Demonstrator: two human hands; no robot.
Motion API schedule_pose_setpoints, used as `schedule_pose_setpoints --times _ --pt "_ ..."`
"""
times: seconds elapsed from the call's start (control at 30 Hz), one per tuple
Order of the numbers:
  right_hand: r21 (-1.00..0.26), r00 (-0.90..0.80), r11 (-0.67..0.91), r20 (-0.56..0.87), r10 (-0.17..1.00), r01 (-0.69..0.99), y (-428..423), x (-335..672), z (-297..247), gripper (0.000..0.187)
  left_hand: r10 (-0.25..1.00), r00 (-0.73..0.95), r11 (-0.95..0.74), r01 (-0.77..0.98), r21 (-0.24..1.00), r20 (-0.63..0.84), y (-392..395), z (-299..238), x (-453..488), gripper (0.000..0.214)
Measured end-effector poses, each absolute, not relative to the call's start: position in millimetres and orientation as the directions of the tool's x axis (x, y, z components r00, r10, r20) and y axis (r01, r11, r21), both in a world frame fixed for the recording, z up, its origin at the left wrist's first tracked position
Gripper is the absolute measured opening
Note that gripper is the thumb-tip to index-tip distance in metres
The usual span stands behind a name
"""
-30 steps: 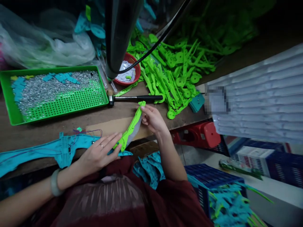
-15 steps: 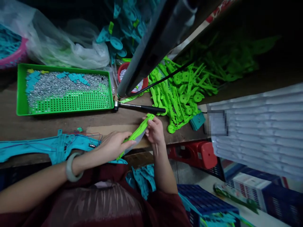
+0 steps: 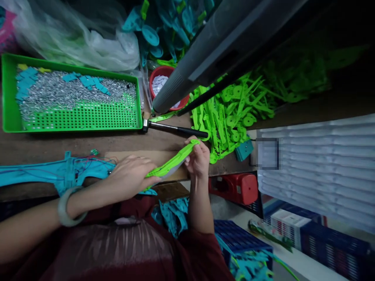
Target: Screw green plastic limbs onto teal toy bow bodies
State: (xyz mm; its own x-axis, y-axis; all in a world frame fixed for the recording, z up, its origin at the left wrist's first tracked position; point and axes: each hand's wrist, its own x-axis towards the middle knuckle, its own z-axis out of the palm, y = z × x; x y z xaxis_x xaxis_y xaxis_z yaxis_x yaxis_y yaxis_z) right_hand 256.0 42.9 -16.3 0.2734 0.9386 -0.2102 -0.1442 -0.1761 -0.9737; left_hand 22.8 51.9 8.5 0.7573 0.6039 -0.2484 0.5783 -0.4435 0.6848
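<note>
My left hand [image 3: 131, 176] grips the near end of a long green plastic part [image 3: 172, 162], fingers curled over it. My right hand [image 3: 198, 157] pinches the far end of the same green part, just over the bench's front edge. A clear film seems to sit under the part. A long teal plastic piece [image 3: 55, 173] with thin red and blue wires lies flat on the wooden bench [image 3: 88, 144], directly left of my left hand. A pale bangle circles my left wrist.
A green perforated tray [image 3: 88, 117] of small metal bits stands at the back left. A black-handled hammer [image 3: 172, 129] lies beside it. A red bowl [image 3: 159, 80], a heap of green parts [image 3: 231, 113] and a grey pole [image 3: 211, 54] stand behind. Blue crates sit below right.
Both hands have shifted right along the bench edge with the green part, which now lies flatter. My left hand went from flat and spread to curled around the part's near end.
</note>
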Motion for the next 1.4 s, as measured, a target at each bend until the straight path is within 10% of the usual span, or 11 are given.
schedule_pose_setpoints --times 0.27,0.53,1.4 --pt "-0.994 0.350 -0.110 -0.109 0.930 -0.017 40.9 248.4 -6.7 0.046 0.624 0.748 -0.373 0.537 0.757 -0.224 49.7 -0.1 20.0 0.024" --pt "-0.893 -0.006 -0.450 -0.450 0.893 -0.013 -1.4 226.8 -24.5 0.039 0.655 0.714 -0.287 0.536 0.794 -0.245 53.2 -1.6 20.4 0.023" --pt "-0.970 0.515 -0.109 0.019 0.857 0.218 37.5 233.1 -26.8 0.050 0.656 0.714 -0.219 0.490 0.843 -0.245 52.9 1.3 47.1 0.029"
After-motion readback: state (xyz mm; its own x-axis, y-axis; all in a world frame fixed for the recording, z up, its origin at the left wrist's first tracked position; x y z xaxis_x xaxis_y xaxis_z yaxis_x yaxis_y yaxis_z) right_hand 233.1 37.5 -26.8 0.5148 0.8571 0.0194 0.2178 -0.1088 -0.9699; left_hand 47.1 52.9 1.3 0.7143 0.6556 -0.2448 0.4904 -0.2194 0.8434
